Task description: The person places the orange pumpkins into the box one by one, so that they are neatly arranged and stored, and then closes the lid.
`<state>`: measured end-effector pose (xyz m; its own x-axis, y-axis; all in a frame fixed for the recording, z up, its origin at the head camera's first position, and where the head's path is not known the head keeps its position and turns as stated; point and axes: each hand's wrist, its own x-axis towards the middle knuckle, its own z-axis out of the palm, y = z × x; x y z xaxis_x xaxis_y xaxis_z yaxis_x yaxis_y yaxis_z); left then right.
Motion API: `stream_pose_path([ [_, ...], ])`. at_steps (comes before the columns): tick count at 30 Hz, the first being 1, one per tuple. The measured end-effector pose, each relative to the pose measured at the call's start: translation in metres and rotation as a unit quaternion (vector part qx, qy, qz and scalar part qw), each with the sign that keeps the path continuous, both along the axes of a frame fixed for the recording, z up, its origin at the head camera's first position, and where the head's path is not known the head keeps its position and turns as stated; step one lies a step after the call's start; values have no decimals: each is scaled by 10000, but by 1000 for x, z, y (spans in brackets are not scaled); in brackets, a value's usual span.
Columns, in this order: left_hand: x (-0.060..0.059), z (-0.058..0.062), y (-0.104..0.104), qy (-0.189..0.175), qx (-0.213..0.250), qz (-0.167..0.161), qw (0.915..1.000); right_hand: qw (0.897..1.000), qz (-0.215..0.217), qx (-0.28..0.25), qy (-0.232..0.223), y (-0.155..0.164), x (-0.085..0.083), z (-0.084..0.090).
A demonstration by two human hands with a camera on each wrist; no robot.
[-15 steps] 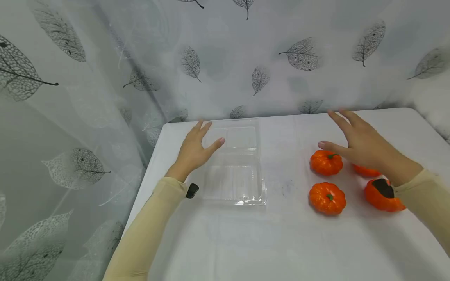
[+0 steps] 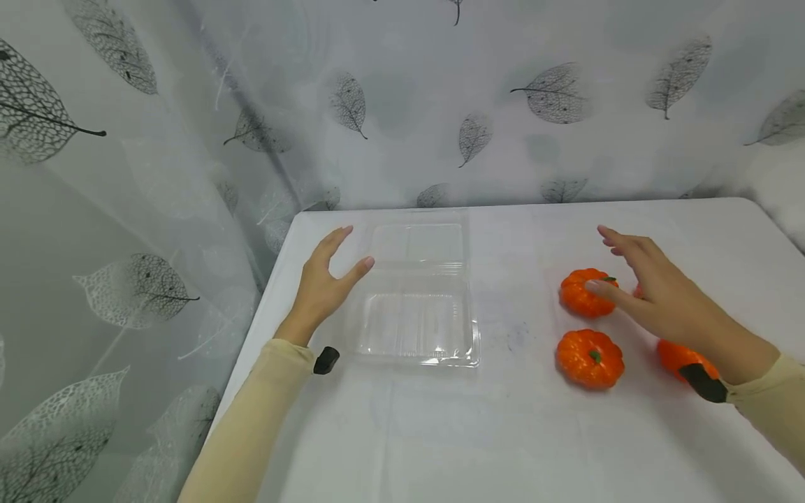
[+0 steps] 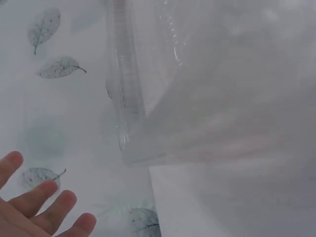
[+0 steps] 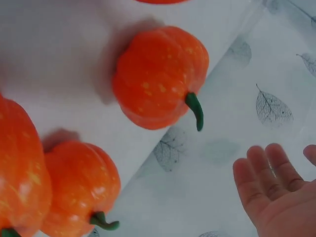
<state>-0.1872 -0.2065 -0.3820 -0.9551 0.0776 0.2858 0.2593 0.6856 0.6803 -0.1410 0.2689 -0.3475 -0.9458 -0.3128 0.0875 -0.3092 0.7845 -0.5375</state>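
A clear plastic clamshell container [image 2: 411,325] lies with its lid spread back on the white table, left of the middle. My left hand [image 2: 319,286] hovers at its left side, thumb and fingers apart, holding nothing; the left wrist view shows its spread fingers [image 3: 61,207]. Several small orange pumpkins with green stems sit at the right, among them a front pumpkin [image 2: 590,358] and a back pumpkin [image 2: 581,292]. Over them hangs my right hand [image 2: 657,293], its thumb overlapping the back pumpkin in the head view. Its palm [image 4: 291,212] is bare in the right wrist view. It partly hides other pumpkins.
A white cloth covers the table [image 2: 453,440]. Behind it and along the left hangs a pale, leaf-printed curtain [image 2: 402,105]. Another pumpkin [image 2: 676,356] sits beneath the right wrist. Dark wrist bands [image 2: 326,360] show at the cuffs.
My left hand has moved left and slightly down, away from the container. The right hand has shifted right and down over the pumpkins. The container and pumpkins stay where they were.
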Motion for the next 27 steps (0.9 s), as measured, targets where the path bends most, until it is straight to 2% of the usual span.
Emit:
stream_pose_path([
  [3, 4, -2, -4, -207, 138, -8, 9997, 9998, -27, -215, 4, 1, 6, -4],
  [10, 18, 0, -11, -1087, 317, -71, 9935, 9982, 248, -540, 94, 2, 13, -12],
  [14, 23, 3, -16, -1255, 394, -231, 9910, 9969, 401, -662, 116, 2, 16, -15],
  [17, 33, 16, -15, -1435, 569, -355, 9874, 9961, 427, -771, -43, 3, 19, -15],
  [19, 37, 18, -16, -1621, 814, -429, 9825, 9946, 462, -903, -204, 3, 21, -15],
  [21, 39, 16, -18, -1798, 1007, -487, 9773, 9929, 492, -1014, -370, 4, 23, -16],
  [24, 36, -4, -29, -2042, 1271, -527, 9692, 9893, 595, -1211, -556, 5, 26, -18],
  [27, 37, -14, -35, -2296, 1328, -599, 9623, 9876, 651, -1268, -653, 5, 28, -21],
])
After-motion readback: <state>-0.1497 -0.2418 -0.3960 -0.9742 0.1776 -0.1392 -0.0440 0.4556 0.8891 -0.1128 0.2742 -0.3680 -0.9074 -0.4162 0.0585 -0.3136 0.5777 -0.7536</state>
